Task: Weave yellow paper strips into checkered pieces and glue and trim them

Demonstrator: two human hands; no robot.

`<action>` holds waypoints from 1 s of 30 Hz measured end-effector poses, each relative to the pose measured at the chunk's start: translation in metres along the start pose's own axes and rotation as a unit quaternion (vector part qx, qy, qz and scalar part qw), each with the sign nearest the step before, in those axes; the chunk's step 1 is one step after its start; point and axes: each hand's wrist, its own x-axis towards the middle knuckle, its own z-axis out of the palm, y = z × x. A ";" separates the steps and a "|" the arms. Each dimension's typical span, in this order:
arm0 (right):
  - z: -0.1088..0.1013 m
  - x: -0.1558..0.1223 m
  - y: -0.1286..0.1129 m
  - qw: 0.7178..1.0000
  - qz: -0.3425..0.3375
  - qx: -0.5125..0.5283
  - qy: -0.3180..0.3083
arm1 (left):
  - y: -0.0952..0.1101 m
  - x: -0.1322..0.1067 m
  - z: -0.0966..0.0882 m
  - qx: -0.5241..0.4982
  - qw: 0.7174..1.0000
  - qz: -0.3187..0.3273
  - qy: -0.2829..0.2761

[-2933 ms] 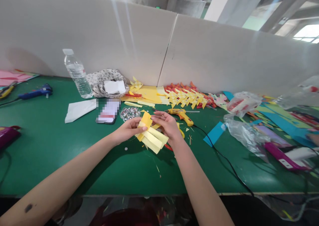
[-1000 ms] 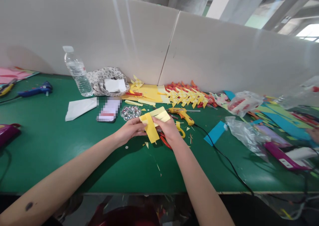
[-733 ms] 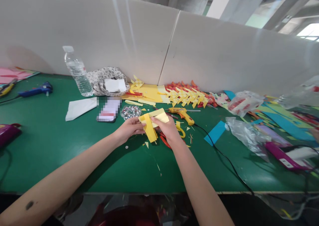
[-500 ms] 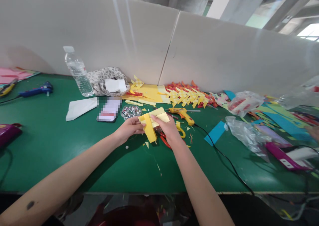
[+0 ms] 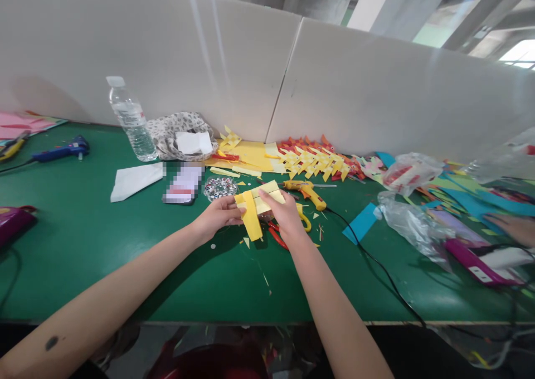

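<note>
Yellow paper strips (image 5: 252, 223), darker and paler ones crossing each other, are held up above the table between my two hands. My left hand (image 5: 217, 218) is closed on their left end, fingers behind and partly hidden. At the right, my right hand (image 5: 284, 209) pinches the pale strips with its thumb on top. Just below lie red-handled pliers (image 5: 276, 237), partly covered by my right hand and wrist. Behind that hand rests a yellow glue gun (image 5: 307, 193). A round dish of small googly eyes (image 5: 220, 188) sits beyond my left hand.
Woven yellow paper fish (image 5: 313, 163) line the back. A water bottle (image 5: 132, 121), a phone (image 5: 183, 185) and a white tissue (image 5: 136, 181) stand or lie left. On the right are blue paper (image 5: 360, 223), plastic bags (image 5: 418, 228), a power strip (image 5: 480, 265) and another person's hand (image 5: 514, 228).
My right thumb has shifted slightly up along the pale strips, and the strips have turned a little. At the right edge, the other person's hand has come further into view.
</note>
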 end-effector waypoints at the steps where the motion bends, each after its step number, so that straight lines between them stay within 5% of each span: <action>1: 0.000 0.000 0.001 1.000 0.000 -0.002 -0.002 | 0.000 0.000 0.000 -0.002 1.000 -0.002 0.003; 10: -0.001 0.004 0.004 0.999 -0.032 -0.028 -0.017 | 0.000 0.000 0.000 -0.024 0.999 -0.012 0.022; 16: -0.005 0.005 0.001 0.992 -0.101 -0.062 0.038 | 0.002 0.001 -0.001 -0.050 0.996 0.030 0.073; 30: 0.001 -0.002 0.011 0.898 -0.360 -0.250 0.022 | 0.002 0.003 -0.001 -0.084 0.985 0.053 0.141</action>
